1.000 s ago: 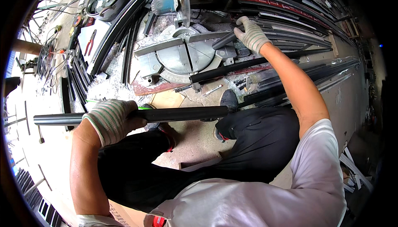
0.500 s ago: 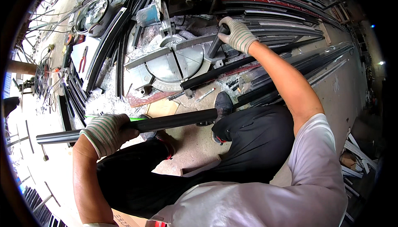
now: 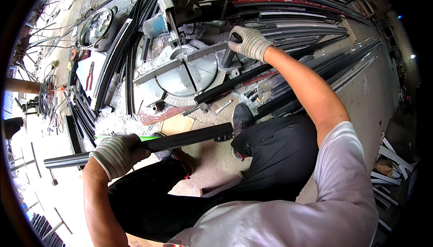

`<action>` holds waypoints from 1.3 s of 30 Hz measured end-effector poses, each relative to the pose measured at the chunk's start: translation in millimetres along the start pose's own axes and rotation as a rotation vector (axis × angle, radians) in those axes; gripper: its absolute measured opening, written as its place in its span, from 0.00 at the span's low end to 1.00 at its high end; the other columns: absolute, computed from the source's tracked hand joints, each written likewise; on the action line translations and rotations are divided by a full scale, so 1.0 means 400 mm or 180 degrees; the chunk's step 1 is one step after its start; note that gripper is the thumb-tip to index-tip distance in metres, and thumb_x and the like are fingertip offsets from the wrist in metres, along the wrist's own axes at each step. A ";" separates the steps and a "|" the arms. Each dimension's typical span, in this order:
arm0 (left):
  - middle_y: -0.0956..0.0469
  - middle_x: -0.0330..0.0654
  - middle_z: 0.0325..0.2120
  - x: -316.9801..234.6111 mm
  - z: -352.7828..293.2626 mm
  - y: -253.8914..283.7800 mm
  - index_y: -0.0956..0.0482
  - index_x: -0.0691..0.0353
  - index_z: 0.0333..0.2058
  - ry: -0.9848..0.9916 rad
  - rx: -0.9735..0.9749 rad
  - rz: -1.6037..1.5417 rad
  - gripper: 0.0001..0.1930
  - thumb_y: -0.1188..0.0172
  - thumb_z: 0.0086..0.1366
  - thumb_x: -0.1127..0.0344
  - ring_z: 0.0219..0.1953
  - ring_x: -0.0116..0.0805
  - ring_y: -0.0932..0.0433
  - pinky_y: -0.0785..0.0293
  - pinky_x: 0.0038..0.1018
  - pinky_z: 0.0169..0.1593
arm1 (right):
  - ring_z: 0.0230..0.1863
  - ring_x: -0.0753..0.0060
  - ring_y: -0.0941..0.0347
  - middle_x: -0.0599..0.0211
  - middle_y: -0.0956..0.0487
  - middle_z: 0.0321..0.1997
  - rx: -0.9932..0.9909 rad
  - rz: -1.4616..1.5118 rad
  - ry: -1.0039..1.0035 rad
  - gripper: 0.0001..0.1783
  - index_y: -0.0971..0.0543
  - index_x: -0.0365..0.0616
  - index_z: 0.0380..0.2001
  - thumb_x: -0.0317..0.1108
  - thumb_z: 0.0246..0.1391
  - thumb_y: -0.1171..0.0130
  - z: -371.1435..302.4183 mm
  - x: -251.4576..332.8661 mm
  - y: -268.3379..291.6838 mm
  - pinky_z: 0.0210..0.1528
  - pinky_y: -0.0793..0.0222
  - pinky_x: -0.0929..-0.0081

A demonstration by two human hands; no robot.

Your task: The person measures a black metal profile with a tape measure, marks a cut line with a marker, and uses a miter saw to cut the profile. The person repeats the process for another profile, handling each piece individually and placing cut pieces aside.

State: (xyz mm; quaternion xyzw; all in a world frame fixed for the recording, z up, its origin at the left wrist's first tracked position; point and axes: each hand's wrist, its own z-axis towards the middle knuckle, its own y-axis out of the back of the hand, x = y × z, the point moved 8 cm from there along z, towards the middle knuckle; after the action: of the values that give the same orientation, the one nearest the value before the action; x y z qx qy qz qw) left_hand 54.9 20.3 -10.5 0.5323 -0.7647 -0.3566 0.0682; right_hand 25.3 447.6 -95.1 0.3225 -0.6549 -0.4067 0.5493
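My left hand (image 3: 118, 156), in a striped knit glove, is closed around a long black profile bar (image 3: 189, 137). The bar lies across in front of my legs, with its right end raised above my shoe. Out to the far right of the miter saw (image 3: 185, 77), my gloved right hand (image 3: 249, 43) is wrapped around the top of a short dark rod-like part (image 3: 228, 58). That part slants down to the right side of the saw's silver base; whether it belongs to the saw is unclear. Another black bar (image 3: 234, 83) runs along the saw's near right edge.
Bundles of long dark profiles (image 3: 288, 14) stretch across the back right. Red-handled pliers (image 3: 89, 75) rest at the left, near a round metal pot (image 3: 97, 28). A marker pen (image 3: 223, 107) lies before the saw. Pale shavings (image 3: 115, 123) cover the floor nearby.
The view has shifted slightly. My left hand and the black bar have moved a little down and the bar tilts more. My right hand stays at the rod-like part.
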 end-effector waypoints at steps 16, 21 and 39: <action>0.17 0.50 0.27 0.002 0.012 -0.008 0.15 0.62 0.41 -0.0155 -0.0021 0.0132 0.15 0.32 0.66 0.55 0.30 0.45 0.19 0.23 0.38 0.38 | 0.44 0.47 0.17 0.46 0.15 0.37 -0.1138 -0.0289 -0.1514 0.29 0.17 0.37 0.42 0.56 0.59 0.45 0.009 -0.137 0.242 0.50 0.24 0.56; 0.16 0.51 0.28 -0.008 0.005 -0.002 0.14 0.61 0.41 -0.0208 -0.0071 0.0156 0.16 0.32 0.66 0.54 0.30 0.46 0.18 0.23 0.38 0.39 | 0.52 0.65 0.20 0.48 0.19 0.53 -0.1972 0.2191 -0.0338 0.42 0.37 0.35 0.70 0.44 0.60 0.34 0.056 -0.130 0.224 0.53 0.24 0.69; 0.17 0.53 0.30 -0.015 0.006 -0.003 0.15 0.62 0.42 -0.0222 -0.0016 0.0225 0.18 0.34 0.67 0.52 0.34 0.51 0.18 0.24 0.41 0.41 | 0.39 0.61 0.17 0.58 0.13 0.37 -0.0643 0.1114 -0.0765 0.18 0.14 0.41 0.41 0.44 0.58 0.35 0.027 -0.210 0.037 0.48 0.24 0.67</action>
State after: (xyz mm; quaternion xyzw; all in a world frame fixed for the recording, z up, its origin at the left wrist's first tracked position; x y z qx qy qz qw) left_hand 57.1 26.4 -11.5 0.4920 -0.7841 -0.3743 0.0555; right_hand 31.0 529.2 -121.2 0.0967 -0.7175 -0.4042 0.5590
